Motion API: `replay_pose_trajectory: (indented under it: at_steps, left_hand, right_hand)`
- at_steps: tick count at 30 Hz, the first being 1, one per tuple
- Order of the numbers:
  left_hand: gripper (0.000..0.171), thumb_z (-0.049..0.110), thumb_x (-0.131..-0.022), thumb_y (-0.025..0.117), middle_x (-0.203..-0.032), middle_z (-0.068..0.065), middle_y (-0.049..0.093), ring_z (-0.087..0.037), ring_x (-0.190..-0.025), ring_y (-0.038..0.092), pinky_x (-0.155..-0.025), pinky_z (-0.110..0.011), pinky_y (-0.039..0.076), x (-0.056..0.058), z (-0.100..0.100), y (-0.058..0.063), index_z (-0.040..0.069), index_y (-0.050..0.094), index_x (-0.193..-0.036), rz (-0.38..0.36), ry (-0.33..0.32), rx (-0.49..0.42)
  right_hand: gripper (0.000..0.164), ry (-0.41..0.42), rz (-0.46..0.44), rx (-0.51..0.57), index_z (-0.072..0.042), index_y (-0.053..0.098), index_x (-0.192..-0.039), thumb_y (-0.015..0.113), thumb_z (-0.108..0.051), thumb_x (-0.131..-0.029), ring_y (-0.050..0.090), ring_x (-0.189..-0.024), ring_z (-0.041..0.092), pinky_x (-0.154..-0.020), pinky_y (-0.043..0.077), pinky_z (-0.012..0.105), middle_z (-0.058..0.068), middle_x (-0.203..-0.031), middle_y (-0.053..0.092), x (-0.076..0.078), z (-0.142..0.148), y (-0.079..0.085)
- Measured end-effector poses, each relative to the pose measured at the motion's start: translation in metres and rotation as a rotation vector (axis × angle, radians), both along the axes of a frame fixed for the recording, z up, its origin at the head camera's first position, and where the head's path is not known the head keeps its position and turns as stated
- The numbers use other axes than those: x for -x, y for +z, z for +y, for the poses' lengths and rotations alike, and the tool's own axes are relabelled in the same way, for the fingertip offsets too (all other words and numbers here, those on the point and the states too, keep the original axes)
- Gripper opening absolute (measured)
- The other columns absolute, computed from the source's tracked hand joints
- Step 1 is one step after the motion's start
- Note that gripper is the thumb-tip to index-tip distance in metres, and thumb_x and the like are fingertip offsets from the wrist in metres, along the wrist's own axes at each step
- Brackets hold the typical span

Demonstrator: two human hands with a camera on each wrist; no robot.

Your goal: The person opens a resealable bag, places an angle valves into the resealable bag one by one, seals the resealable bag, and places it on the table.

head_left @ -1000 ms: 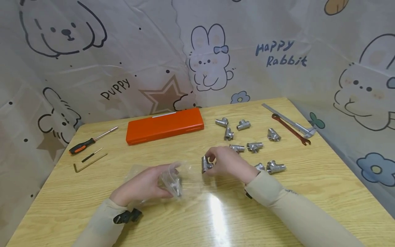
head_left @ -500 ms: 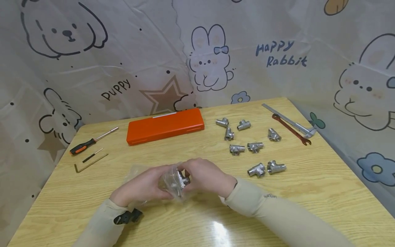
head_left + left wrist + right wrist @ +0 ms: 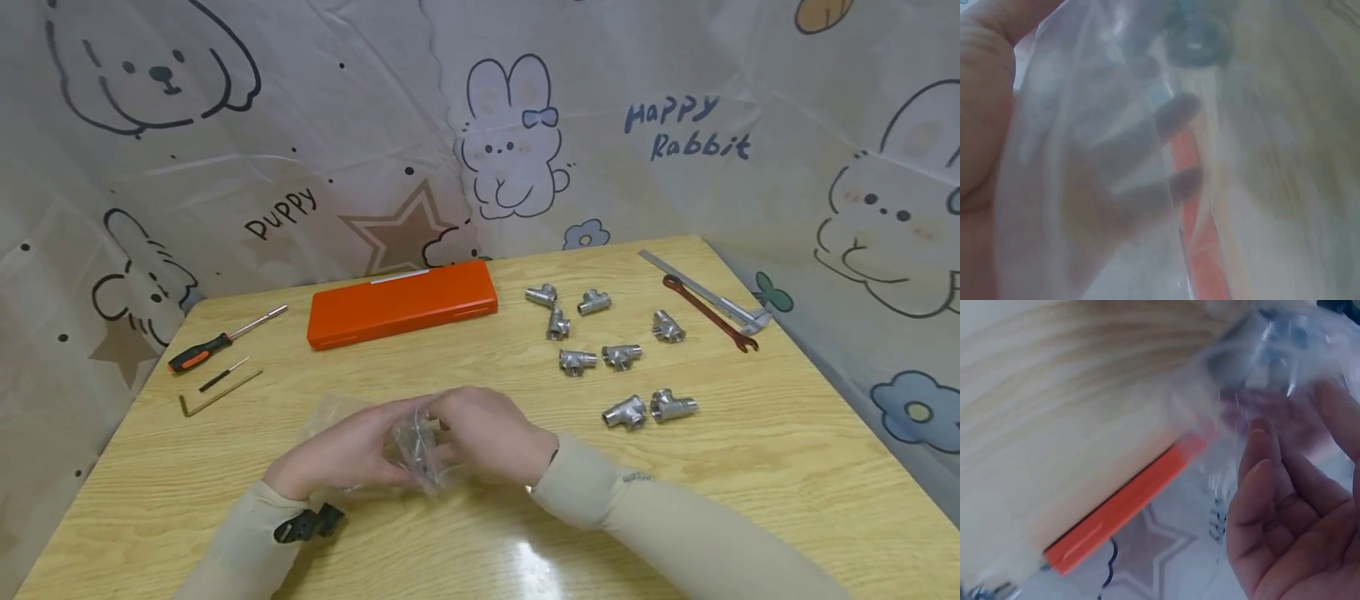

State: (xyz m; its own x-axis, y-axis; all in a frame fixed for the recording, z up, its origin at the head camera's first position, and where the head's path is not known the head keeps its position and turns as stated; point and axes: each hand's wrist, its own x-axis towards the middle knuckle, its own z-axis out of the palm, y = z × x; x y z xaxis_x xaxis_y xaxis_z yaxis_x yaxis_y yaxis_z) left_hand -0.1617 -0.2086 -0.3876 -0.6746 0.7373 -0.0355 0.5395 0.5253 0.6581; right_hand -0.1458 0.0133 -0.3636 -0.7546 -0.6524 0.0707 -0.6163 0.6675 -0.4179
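Plastic, clear and thin, makes the bag (image 3: pixel 415 446) between the person's two hands, over the near part of the wooden table (image 3: pixel 420 554). The left hand (image 3: pixel 341 442) has its fingers bent around the bag and grips it. The right hand (image 3: pixel 491 433) is at the bag's mouth; whether its fingers pinch something, one cannot tell. Through the film shows a blurred metal piece (image 3: pixel 1241 356). Such film should be light, soft and rather slippery, and may collapse easily, so its rim is the better place to hold.

Farther, to the right, lie a tee fitting (image 3: pixel 625 412) and a second tee (image 3: pixel 672 407) just beside it. They look like steel: probably heavy for their size, stiff, smooth, not fragile. Thumb and finger across the body, beside the branch, should hold well. Behind them are more fittings (image 3: pixel 577 362), and at the back, the orange-red case (image 3: pixel 402 304).
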Motion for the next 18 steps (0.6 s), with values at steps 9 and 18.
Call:
replay_pose_trajectory:
  at_steps: [9, 18]
  left_hand:
    - [0.101, 0.029, -0.073, 0.090, -0.140, -0.001, 0.056, -0.016, -0.129, 0.049, -0.108, -0.044, 0.039, -0.002, 0.004, 0.001, 0.025, 0.032, -0.156, -0.003, 0.000, 0.043]
    - [0.102, 0.026, -0.073, 0.090, -0.142, 0.001, 0.054, -0.018, -0.132, 0.046, -0.110, -0.044, 0.037, -0.003, 0.004, -0.001, 0.024, 0.031, -0.156, -0.002, 0.014, 0.074]
  right_hand:
    - [0.038, -0.090, 0.072, -0.084, -0.008, 0.071, -0.119, 0.080, -0.009, -0.082, 0.066, -0.092, 0.019, -0.080, 0.055, 0.034, 0.004, -0.106, 0.071, 0.026, 0.097, 0.028]
    - [0.069, 0.166, 0.308, -0.414, -0.019, 0.065, -0.132, 0.064, 0.024, -0.078, 0.056, -0.118, 0.031, -0.094, 0.051, 0.047, 0.006, -0.129, 0.063, 0.082, 0.177, 0.017]
